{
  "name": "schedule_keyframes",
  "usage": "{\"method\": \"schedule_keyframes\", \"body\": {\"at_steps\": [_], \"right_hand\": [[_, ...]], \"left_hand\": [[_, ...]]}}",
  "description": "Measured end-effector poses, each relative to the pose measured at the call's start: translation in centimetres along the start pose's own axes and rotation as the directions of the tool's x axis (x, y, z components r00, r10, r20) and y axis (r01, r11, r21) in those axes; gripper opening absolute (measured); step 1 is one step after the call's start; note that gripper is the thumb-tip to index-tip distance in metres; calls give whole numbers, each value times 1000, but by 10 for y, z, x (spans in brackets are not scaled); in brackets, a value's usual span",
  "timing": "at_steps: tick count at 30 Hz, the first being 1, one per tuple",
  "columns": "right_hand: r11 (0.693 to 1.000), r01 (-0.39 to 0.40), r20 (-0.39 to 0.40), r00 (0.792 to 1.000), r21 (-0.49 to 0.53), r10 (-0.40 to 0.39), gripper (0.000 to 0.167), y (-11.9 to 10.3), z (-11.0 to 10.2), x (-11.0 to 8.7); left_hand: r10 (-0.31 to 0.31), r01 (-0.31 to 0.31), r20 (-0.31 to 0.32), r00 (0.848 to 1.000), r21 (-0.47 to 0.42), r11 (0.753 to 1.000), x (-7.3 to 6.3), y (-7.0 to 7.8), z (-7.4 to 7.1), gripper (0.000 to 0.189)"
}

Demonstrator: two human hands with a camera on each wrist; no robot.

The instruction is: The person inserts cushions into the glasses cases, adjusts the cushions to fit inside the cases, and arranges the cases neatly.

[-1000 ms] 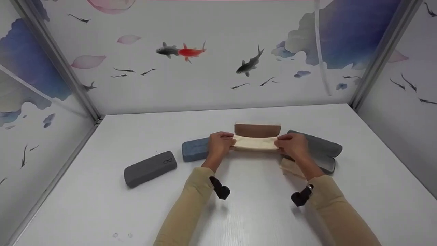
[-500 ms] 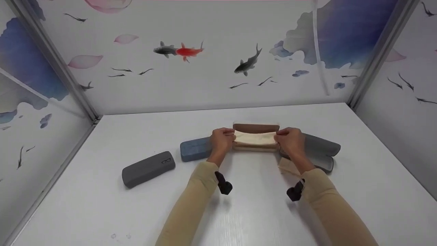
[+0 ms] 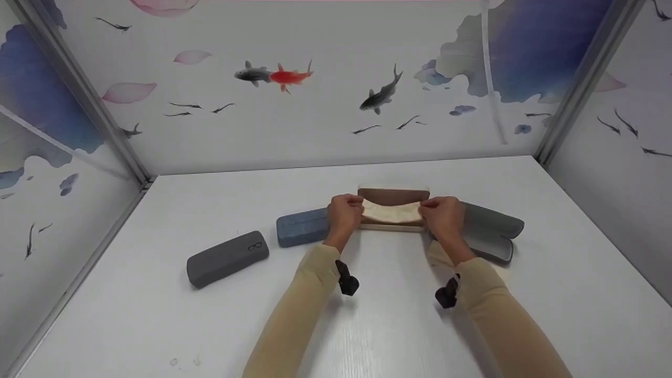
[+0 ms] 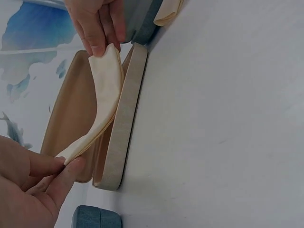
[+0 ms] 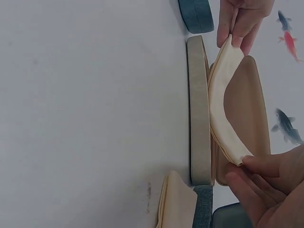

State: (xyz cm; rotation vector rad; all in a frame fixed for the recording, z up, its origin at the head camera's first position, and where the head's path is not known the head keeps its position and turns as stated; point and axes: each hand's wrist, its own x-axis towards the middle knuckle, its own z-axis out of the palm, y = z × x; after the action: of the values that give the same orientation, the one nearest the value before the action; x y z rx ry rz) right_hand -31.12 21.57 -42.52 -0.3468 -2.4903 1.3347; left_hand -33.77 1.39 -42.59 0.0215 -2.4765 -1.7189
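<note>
A folded cream cloth (image 3: 391, 212) sags between my two hands, over an opened beige glasses case (image 3: 393, 196) with a brown lining. My left hand (image 3: 345, 214) pinches one end of the cloth between thumb and fingers, and my right hand (image 3: 444, 216) pinches the other. In the left wrist view the middle of the cloth (image 4: 107, 92) dips toward the case's lower half (image 4: 128, 123), whose raised lid stands behind. From the right wrist view the cloth (image 5: 220, 97) bows down at the case's opening; whether it touches the inside I cannot tell.
Left of the beige case lies a shut blue case (image 3: 302, 228), partly behind my left hand. A grey case (image 3: 228, 259) with a glasses print is farther left. On the right, an open grey-green case (image 3: 488, 231) lies near another folded cloth (image 5: 176, 202).
Both hands have moved slightly back and closer together with the cloth. It hung nearly straight and hid the case's lower half; now it sags and the front rim shows.
</note>
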Motion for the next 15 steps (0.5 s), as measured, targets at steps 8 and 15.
{"method": "schedule_keyframes", "body": {"at_steps": [8,15], "right_hand": [[1000,-22,-18,1000,-1,22,17,1,1,0],[1000,0,0,1000,-6,0,19,2,3,0]], "left_hand": [[54,-53,-13,998,76,996,1,-2,3,18],[57,-54,-24,998,136,989,2,-5,6,22]]}}
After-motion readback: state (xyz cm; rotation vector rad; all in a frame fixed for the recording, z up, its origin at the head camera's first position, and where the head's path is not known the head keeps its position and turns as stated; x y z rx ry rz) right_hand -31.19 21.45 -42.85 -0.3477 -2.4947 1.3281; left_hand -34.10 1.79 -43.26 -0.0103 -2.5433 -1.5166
